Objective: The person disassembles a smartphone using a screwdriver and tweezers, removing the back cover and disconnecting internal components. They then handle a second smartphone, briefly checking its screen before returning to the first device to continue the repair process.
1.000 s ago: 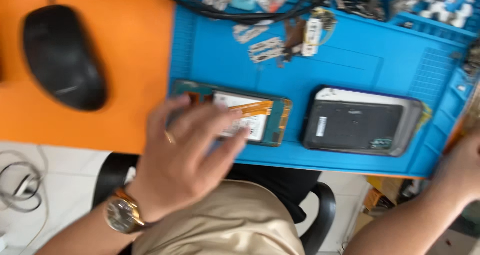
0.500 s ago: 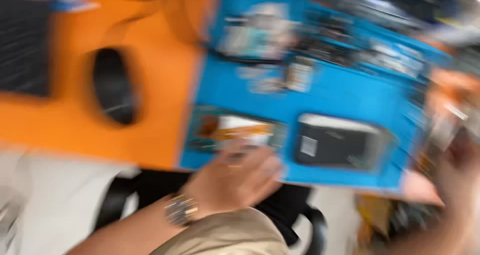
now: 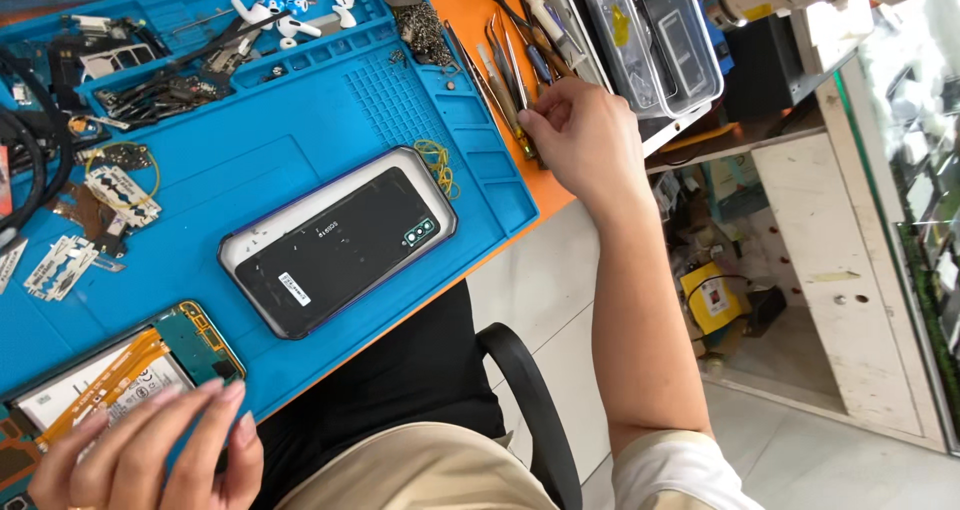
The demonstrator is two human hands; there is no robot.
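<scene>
While your left hand (image 3: 150,450) rests loose-fingered on the opened phone (image 3: 130,370) at the blue mat's (image 3: 300,130) near corner | your right hand (image 3: 585,140), fingers curled, grips nothing yet at the tweezers (image 3: 505,70) beyond the mat | step: tool selection; next needs a clean pinch | back cover (image 3: 340,240) mid-mat | orange desk (image 3: 460,0), tiled floor (image 3: 560,300).

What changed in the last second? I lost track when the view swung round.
The right hand moved from the mat's edge to the tools on the orange desk. The left hand stayed on the opened phone; the black phone back stayed put.
</scene>
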